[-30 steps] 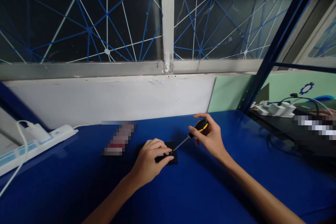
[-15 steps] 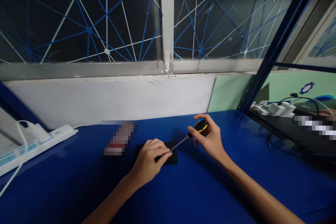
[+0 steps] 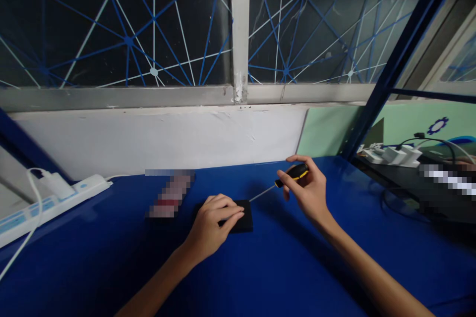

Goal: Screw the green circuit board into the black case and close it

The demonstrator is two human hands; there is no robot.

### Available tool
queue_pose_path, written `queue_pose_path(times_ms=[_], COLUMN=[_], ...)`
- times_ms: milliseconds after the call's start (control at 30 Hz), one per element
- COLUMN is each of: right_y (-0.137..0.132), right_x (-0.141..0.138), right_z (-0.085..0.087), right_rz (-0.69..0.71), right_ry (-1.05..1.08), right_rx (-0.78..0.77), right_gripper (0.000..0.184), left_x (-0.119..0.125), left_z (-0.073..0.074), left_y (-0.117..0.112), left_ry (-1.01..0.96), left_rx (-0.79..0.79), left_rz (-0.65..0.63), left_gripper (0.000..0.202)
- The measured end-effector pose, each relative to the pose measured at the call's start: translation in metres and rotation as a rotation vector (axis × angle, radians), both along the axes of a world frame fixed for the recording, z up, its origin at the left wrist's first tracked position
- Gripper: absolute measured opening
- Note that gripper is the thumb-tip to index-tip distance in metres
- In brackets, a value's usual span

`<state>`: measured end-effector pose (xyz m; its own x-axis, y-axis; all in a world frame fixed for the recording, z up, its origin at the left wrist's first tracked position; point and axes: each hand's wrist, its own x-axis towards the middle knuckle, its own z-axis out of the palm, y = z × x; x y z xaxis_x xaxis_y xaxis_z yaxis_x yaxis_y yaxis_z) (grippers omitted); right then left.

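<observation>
A small flat black device [image 3: 242, 218] lies on the blue table [image 3: 260, 267]. My left hand [image 3: 213, 223] rests on top of it, fingers curled and pressing down on its near half. My right hand [image 3: 308, 190] grips the black and yellow handle of a screwdriver [image 3: 286, 179]. Its thin metal shaft points down and left, and its tip hangs just above the table beside the device's far right corner, clear of the device.
A white power strip [image 3: 48, 200] with a plugged charger and cable lies at the far left. A blurred reddish object [image 3: 169, 193] sits left of the device. Beyond a blue post on the right, another desk carries a white power strip [image 3: 394, 154] and black cables. A white wall and patterned window stand behind.
My right hand has lifted the screwdriver up and to the right, off the black device. My left hand stays on the device.
</observation>
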<state>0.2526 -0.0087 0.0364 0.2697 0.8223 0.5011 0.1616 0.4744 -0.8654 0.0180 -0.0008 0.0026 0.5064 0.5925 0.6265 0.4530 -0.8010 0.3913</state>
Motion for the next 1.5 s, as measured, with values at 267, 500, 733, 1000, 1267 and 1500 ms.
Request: queue_pose_path(times_ms=[267,500,733,1000,1267,1500], right_y=[-0.003,-0.004,-0.003,-0.001,-0.002,-0.001], right_x=[-0.009,-0.012,-0.012,-0.014,-0.015,-0.01], right_z=[-0.005,-0.007,-0.01,-0.012,-0.011,-0.009], right_rz=[0.063,0.077,0.084,0.08,0.084,0.051], right_ry=[-0.012,0.007,0.027,0.015,-0.001,-0.015], right_rx=[-0.042,-0.045,-0.033,-0.038,-0.048,-0.032], right_gripper=[0.034,0.036,0.036,0.038,0.037,0.035], left_x=[0.0,0.0,0.0,-0.001,-0.002,-0.01], left_z=[0.0,0.0,-0.003,-0.004,-0.004,0.001], left_y=[0.002,0.001,0.001,0.002,0.005,0.005], left_ry=[-0.021,-0.017,-0.013,-0.036,0.018,0.218], left_rx=[0.008,-0.003,0.007,0.066,0.05,-0.008], left_rz=[-0.005,-0.007,-0.018,-0.022,-0.018,0.043], left_gripper=[0.015,0.015,0.014,0.012,0.01,0.028])
